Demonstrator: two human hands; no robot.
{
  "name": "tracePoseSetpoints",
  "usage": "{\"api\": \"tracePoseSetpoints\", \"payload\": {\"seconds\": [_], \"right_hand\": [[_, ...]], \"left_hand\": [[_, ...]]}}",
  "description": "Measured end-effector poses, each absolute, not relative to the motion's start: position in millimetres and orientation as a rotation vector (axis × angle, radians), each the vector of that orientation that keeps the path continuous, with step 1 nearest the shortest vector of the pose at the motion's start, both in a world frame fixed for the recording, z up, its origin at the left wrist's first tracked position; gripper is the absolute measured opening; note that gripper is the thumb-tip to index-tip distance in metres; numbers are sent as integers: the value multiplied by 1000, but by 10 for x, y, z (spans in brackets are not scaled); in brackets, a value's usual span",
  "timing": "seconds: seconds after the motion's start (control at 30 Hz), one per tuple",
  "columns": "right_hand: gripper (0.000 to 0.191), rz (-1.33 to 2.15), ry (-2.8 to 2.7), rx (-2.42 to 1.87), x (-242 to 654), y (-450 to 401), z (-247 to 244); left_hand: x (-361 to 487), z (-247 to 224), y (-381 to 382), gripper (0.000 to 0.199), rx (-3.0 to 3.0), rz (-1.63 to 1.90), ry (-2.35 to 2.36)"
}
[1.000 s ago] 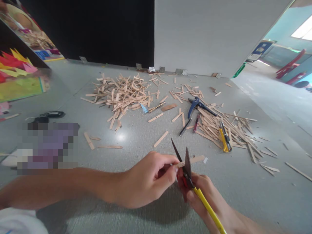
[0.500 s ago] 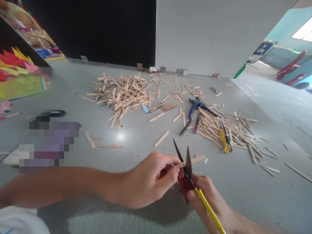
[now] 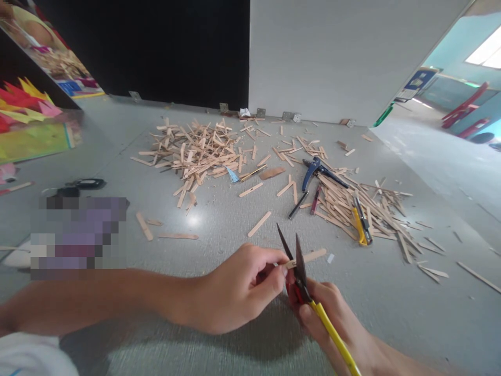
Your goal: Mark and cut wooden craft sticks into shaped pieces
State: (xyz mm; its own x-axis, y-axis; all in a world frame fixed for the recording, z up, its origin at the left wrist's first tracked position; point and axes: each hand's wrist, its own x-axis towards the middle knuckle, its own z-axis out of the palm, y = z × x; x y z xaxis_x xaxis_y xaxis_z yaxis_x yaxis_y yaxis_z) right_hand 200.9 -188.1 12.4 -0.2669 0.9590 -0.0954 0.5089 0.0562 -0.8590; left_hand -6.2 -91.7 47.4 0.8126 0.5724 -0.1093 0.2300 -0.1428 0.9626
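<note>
My left hand (image 3: 250, 287) pinches one end of a flat wooden stick (image 3: 315, 255) between thumb and fingers. In my right hand (image 3: 329, 308) is a pair of scissors (image 3: 300, 269) with yellow and red handles, its blades pointing up and away. The stick passes between the two parted blades, close to my left fingertips, and its free end sticks out to the right. Beyond my hands a single stick (image 3: 259, 224) lies on the grey table.
A heap of wooden sticks (image 3: 199, 149) lies at the back, another pile (image 3: 340, 201) to the right, with blue pliers (image 3: 319, 169) and a yellow cutter (image 3: 360, 224). Upright black and white panels (image 3: 332, 57) stand behind. Red and yellow paper (image 3: 27, 102) is at left.
The scissor blades have drawn slightly closer together around the stick. My left hand has hardly moved.
</note>
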Motion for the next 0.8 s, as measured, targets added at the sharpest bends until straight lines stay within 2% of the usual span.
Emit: {"api": "tracePoseSetpoints", "payload": {"seconds": [0.23,0.57,0.8], "right_hand": [[59,1116,-1840,-1441,2021,-1899,89],[67,1119,-1787,-1455,2011,-1896,73],[64,1098,-1787,-1468,1999,-1873,86]], "left_hand": [[-59,456,-921,32,1717,329,640],[-47,470,-925,36,1736,354,662],[-47,456,-929,34,1727,353,673]]}}
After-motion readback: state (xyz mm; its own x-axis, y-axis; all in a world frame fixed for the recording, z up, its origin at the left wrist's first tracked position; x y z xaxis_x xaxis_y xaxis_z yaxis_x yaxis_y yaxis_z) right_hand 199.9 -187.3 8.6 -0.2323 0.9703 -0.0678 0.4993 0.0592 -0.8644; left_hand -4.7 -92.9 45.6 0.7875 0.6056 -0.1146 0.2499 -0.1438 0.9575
